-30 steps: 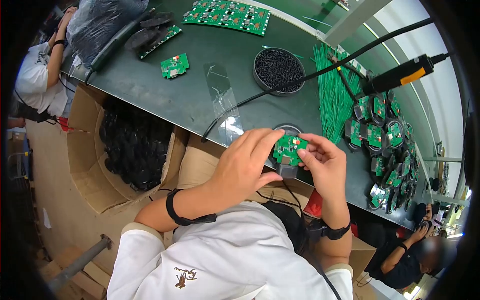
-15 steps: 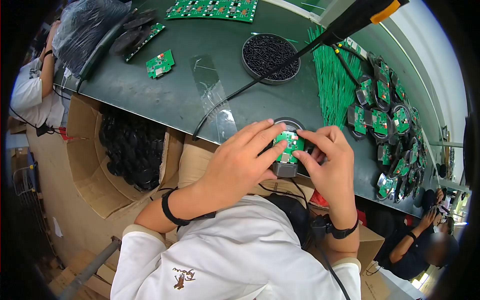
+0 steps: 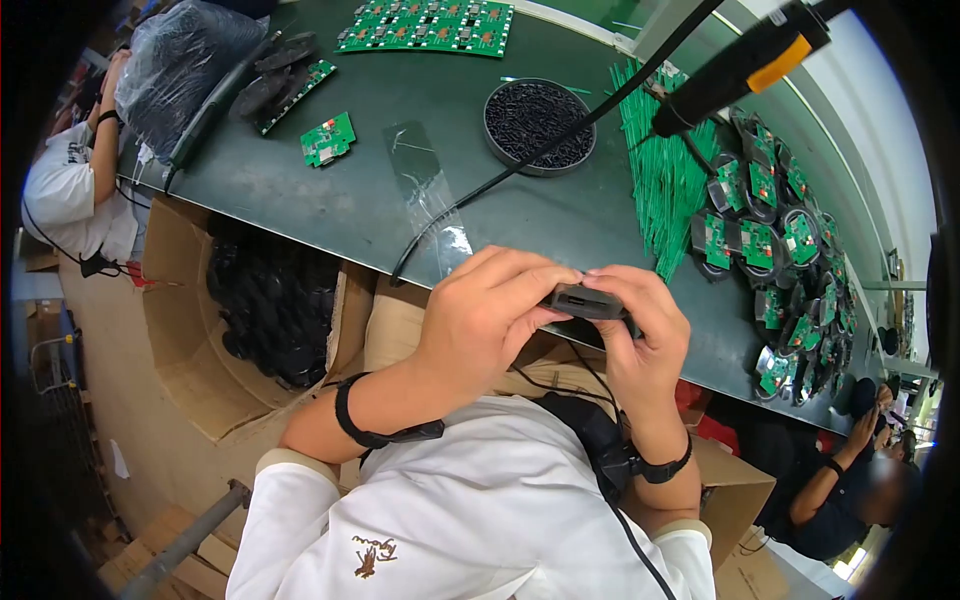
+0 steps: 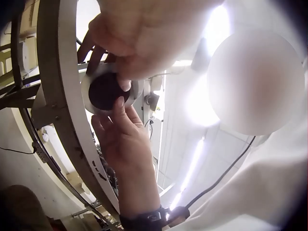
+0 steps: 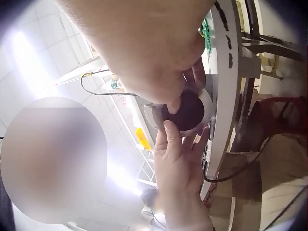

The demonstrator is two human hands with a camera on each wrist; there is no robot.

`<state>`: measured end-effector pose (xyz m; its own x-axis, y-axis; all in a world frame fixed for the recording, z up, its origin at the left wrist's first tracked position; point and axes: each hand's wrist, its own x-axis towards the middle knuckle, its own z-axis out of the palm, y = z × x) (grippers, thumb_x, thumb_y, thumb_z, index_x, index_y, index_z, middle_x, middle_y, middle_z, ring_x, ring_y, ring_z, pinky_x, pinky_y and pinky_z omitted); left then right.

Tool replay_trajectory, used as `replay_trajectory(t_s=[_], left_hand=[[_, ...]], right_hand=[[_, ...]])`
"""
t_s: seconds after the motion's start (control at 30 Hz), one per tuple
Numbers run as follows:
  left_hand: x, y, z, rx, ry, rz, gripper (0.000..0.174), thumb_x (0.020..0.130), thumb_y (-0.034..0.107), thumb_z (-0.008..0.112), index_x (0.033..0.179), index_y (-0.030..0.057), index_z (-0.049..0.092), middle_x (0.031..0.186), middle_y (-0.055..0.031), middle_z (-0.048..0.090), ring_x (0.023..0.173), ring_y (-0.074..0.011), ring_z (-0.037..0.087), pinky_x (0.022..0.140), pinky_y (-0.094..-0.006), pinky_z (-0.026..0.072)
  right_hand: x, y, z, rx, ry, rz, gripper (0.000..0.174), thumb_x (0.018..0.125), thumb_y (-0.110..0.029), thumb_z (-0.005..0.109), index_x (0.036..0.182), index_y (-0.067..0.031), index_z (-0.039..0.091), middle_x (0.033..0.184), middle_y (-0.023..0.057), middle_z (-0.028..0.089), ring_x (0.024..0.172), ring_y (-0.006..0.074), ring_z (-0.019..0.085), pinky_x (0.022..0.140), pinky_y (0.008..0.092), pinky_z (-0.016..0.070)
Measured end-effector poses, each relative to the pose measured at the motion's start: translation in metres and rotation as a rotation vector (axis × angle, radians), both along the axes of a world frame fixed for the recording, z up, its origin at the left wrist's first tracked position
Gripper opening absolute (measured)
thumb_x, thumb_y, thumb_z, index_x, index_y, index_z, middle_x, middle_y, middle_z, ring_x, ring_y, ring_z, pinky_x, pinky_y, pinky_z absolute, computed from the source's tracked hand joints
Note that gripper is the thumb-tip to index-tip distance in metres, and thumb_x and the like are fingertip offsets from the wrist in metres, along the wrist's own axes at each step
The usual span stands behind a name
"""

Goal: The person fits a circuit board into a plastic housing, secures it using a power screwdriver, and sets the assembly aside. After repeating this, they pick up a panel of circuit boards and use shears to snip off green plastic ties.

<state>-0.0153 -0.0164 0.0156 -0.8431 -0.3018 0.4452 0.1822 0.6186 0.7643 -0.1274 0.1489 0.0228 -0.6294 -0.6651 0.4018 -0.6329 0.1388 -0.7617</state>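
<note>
A round black plastic housing (image 3: pixel 583 302) is tipped up between both hands over the table's front edge, its slotted edge toward me in the head view. The left hand (image 3: pixel 478 325) grips its left side, fingers along the top and thumb below. On the other side the right hand (image 3: pixel 648 325) holds it the same way. Both wrist views show the flat dark disc face of the housing (image 4: pixel 107 91) with both thumbs on it. The circuit board seen earlier in the housing is hidden now.
A round tin of small black parts (image 3: pixel 540 125), green wire ties (image 3: pixel 655 180) and a pile of housings with boards (image 3: pixel 765 245) lie on the table (image 3: pixel 300 220). An electric screwdriver (image 3: pixel 745 70) hangs at right. A cardboard box (image 3: pixel 185 330) stands left.
The hands first set the green board into the housing and pressed on it. They have since tipped the housing up, so its slotted edge shows instead of the board.
</note>
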Motion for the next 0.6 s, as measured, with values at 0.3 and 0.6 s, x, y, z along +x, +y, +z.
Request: replay_trajectory(t_s=[0.3,0.6], left_hand=[[0.007,0.001,0.005,0.136,-0.002,0.002,0.035,0.085,0.008,0.077,0.12,0.0074,0.074,0.104,-0.0119,0.075,0.089,-0.0271,0.073,0.076,-0.034,0.0582],[0.01,0.004,0.007,0.005,0.088,0.018,0.037,0.084,0.004,0.076,0.12,0.0076,0.075,0.102,-0.012,0.075,0.088,-0.0268,0.074,0.074,-0.0334,0.0592]], right_hand=[[0.01,-0.002,0.005,0.017,0.011,-0.026,0.028,0.08,0.006,0.076,0.106,-0.0041,0.075,0.105,0.0122,0.071,0.091,0.0263,0.07,0.079,0.0323,0.0556],[0.014,0.004,0.007,-0.028,0.019,-0.003,0.034,0.075,0.011,0.073,0.105,-0.004,0.077,0.103,0.0118,0.068,0.089,0.0254,0.069,0.077,0.0326,0.055]])
